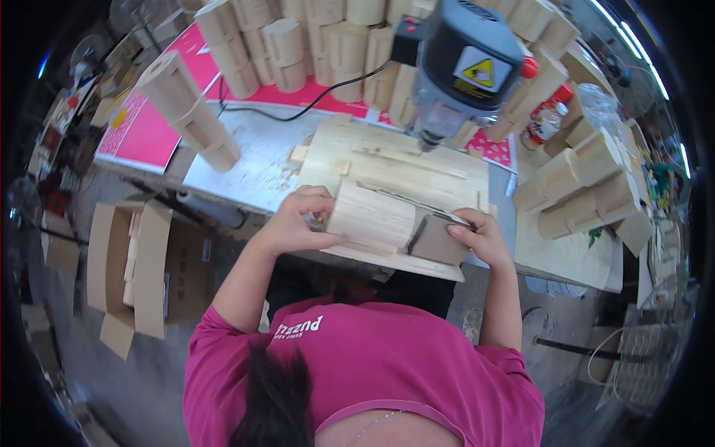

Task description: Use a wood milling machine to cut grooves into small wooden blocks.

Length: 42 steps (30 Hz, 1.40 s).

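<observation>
A pale wooden cylinder (371,217) lies on its side on a wooden board (424,173) in front of me. My left hand (298,221) grips its left end, with thumb and fingers bent around the edge. At the other end my right hand (480,237) is closed on a flat grey-brown block (439,240), thumb on top. The block is beside the cylinder's right end; I cannot tell whether they touch. A thin dark strip (406,197) runs along the cylinder's far side toward my right fingers. Above the board hangs a drill press (469,71) with its chuck pointing down.
Stacked wooden cylinders (283,45) line the back of the table. One stack (186,112) leans at the left, others (588,186) at the right. A black cable (305,115) crosses behind the board. A cardboard box (153,268) with wood pieces sits at lower left. A bottle (544,125) stands at right.
</observation>
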Each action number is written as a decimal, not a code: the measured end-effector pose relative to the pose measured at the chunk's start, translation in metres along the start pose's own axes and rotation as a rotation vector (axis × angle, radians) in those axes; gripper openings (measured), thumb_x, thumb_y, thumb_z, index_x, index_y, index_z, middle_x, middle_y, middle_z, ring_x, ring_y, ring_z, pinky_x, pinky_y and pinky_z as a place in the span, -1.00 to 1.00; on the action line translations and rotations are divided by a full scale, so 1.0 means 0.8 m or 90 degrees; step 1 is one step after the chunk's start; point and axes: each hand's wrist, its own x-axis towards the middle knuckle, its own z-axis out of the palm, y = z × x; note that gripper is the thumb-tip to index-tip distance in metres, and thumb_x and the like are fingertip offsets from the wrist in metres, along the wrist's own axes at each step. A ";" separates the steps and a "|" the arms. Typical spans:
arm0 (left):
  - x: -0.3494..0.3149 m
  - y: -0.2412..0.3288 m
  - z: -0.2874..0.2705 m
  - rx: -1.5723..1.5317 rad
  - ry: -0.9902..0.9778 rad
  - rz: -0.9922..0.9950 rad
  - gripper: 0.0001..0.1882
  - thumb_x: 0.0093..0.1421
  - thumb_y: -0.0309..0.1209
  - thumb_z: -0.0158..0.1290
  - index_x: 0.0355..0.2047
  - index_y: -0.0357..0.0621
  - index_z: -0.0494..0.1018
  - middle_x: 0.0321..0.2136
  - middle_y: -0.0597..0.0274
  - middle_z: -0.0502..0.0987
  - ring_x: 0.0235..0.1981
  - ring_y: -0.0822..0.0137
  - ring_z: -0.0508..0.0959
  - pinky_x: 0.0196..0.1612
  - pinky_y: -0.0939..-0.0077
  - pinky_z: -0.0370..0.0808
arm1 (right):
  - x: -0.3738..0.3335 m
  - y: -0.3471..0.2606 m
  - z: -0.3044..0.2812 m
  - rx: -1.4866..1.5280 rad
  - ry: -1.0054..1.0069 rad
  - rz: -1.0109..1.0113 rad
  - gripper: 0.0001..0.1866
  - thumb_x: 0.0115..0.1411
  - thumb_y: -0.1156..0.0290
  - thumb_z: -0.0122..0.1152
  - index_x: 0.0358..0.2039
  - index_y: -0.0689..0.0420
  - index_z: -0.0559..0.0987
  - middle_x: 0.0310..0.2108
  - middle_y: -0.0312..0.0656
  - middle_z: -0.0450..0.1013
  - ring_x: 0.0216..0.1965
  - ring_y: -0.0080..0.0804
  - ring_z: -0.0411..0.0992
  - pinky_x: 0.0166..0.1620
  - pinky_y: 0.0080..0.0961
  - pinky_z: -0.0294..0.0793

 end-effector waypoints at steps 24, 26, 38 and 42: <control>-0.066 0.028 -0.013 -0.397 0.349 -0.477 -0.73 0.03 -0.30 0.14 -0.62 -0.26 0.47 -0.68 0.38 0.44 -0.67 0.66 0.29 -0.62 0.74 0.15 | -0.017 -0.029 0.067 0.038 0.057 -0.222 -0.74 -0.17 0.57 0.33 -0.36 0.24 0.58 -0.40 -0.30 0.33 -0.35 -0.54 0.31 -0.28 -0.67 0.27; -0.055 0.030 0.004 -0.409 0.323 -0.484 -0.72 0.04 -0.28 0.13 -0.62 -0.26 0.47 -0.68 0.39 0.44 -0.67 0.66 0.29 -0.61 0.75 0.14 | -0.014 -0.020 0.068 0.048 0.060 -0.222 -0.74 -0.16 0.57 0.33 -0.36 0.24 0.58 -0.39 -0.30 0.32 -0.35 -0.55 0.30 -0.29 -0.68 0.27; 0.004 -0.029 0.082 -0.228 -0.024 -0.303 -0.43 -0.21 -0.45 0.28 -0.13 -0.30 0.39 -0.24 0.05 0.46 -0.24 0.22 0.50 -0.12 0.43 0.42 | -0.001 0.029 0.019 -0.159 0.239 -0.265 -0.72 -0.17 0.58 0.32 -0.34 0.20 0.57 -0.40 -0.25 0.39 -0.32 -0.46 0.34 -0.26 -0.62 0.30; 0.023 -0.042 0.106 -0.040 0.026 -0.116 -0.40 -0.31 -0.43 0.30 -0.15 -0.20 0.41 -0.33 0.13 0.42 -0.17 0.12 0.40 -0.06 0.32 0.33 | 0.012 0.043 0.001 -0.294 0.345 -0.297 -0.70 -0.19 0.59 0.33 -0.35 0.22 0.54 -0.40 -0.15 0.44 -0.33 -0.33 0.39 -0.28 -0.55 0.36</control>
